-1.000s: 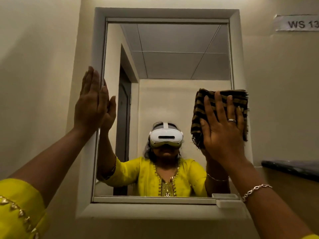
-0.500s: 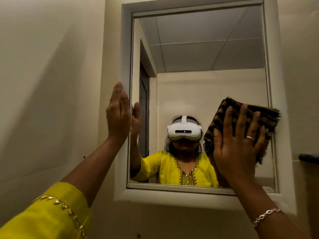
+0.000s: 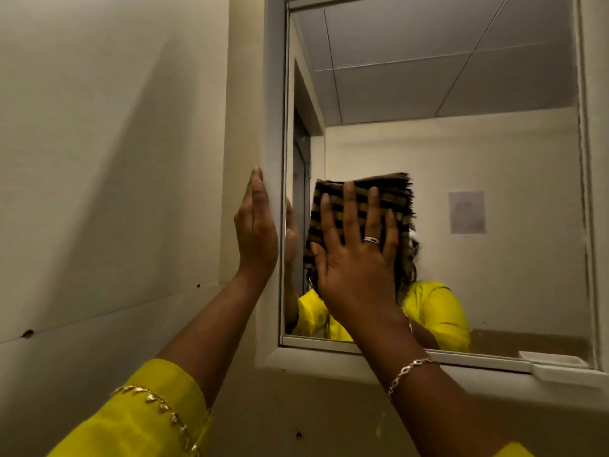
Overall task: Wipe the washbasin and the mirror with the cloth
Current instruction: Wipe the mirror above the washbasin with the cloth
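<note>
A framed wall mirror fills the upper right of the head view. A folded brown-and-black striped cloth lies flat against the glass near its left side. My right hand presses on the cloth with fingers straight and spread; it wears a ring. My left hand rests flat, fingers straight, against the mirror's left frame. The washbasin is out of view. The mirror reflects a person in yellow, partly hidden behind the cloth.
A plain beige wall stands to the left of the mirror. A small white tray sits on the mirror's lower right ledge. A paper notice shows in the reflection.
My right hand has slid the cloth leftward across the glass, from the right edge to near the left side. My left hand stays on the left frame. The camera view has shifted left.
</note>
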Tool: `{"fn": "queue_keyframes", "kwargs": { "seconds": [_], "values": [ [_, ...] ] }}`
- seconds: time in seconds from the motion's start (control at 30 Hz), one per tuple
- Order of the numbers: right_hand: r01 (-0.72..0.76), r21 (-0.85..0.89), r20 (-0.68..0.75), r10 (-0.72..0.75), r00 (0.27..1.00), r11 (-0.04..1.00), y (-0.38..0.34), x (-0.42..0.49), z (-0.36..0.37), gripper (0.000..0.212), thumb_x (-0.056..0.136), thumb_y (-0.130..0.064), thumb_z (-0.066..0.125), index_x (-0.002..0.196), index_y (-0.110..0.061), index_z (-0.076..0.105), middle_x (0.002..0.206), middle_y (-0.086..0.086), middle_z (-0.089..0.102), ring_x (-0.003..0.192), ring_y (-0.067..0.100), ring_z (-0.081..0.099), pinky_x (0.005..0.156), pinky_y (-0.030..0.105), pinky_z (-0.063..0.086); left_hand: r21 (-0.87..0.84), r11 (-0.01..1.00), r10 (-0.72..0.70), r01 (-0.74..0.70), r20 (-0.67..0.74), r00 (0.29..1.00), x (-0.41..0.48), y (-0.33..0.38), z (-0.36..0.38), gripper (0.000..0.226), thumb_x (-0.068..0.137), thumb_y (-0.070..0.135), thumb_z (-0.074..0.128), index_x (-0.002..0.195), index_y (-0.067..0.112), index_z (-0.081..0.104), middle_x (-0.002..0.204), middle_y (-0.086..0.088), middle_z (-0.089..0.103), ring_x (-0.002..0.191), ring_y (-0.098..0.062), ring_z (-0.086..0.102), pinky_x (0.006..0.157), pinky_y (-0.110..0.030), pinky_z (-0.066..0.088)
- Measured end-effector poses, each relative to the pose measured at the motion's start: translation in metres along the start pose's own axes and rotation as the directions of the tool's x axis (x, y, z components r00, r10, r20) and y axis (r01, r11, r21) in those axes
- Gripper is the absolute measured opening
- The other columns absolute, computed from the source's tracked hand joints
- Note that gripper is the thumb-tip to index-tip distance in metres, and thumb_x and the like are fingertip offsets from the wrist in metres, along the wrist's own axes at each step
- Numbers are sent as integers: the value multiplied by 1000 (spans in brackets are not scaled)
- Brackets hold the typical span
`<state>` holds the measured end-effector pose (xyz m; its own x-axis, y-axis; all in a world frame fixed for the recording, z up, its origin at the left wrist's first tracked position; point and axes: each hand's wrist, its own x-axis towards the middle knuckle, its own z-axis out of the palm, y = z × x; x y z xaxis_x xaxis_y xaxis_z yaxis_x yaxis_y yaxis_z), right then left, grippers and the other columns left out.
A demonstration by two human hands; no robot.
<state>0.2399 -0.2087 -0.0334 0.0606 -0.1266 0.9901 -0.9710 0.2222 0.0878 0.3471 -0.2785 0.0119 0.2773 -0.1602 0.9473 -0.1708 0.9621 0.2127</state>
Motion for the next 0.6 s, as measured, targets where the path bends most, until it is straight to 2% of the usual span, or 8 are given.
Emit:
{"fn": "queue_keyframes", "kwargs": {
  "seconds": [0.1,0.17,0.27,0.37,0.5,0.6],
  "values": [
    [49,19,8,-49,999,999,-18,10,5,60,90,-41,27,146,-19,21,155,13,17,140,31,2,111,44,-10,-152,980,-123,125,22,992,-2,6,-1,40,101,12,20,137,-2,29,145,-15,33,130,-8,29,92,6,20],
    [67,17,16,-67,998,998,-26,14,8,60,90,-41,26,146,-19,20,155,13,16,140,32,1,111,44,-11,-171,976,-132,134,26,991,-3,10,-2,46,98,20,20,137,-2,29,145,-16,33,131,-11,30,94,4,21],
    [87,14,18,-87,996,996,-32,14,11,60,91,-41,28,146,-19,20,155,13,17,141,32,3,111,44,-9,-137,984,-109,114,42,993,-1,8,-4,41,100,13,21,137,-4,29,145,-18,33,134,-15,29,94,4,20],
    [129,33,41,-130,991,991,-33,4,11,60,92,-41,29,146,-19,18,155,13,15,143,34,5,111,45,-8,-59,996,-63,67,67,996,-2,4,-5,37,99,1,24,136,-8,27,144,-23,32,128,-3,26,90,8,17],
    [153,74,76,-158,984,985,-38,-20,9,60,92,-39,32,146,-19,18,156,11,11,142,31,2,112,44,-9,-130,984,-114,125,85,990,-1,7,-5,43,99,13,20,138,-5,26,147,-19,29,136,-18,25,94,6,16],
    [180,63,93,-185,978,982,-36,-34,9,60,92,-39,33,146,-19,19,155,9,7,142,31,3,112,44,-9,-129,983,-116,129,103,988,-4,8,-4,48,97,20,21,139,-3,24,148,-17,26,137,-19,22,94,6,14]
  ]
}}
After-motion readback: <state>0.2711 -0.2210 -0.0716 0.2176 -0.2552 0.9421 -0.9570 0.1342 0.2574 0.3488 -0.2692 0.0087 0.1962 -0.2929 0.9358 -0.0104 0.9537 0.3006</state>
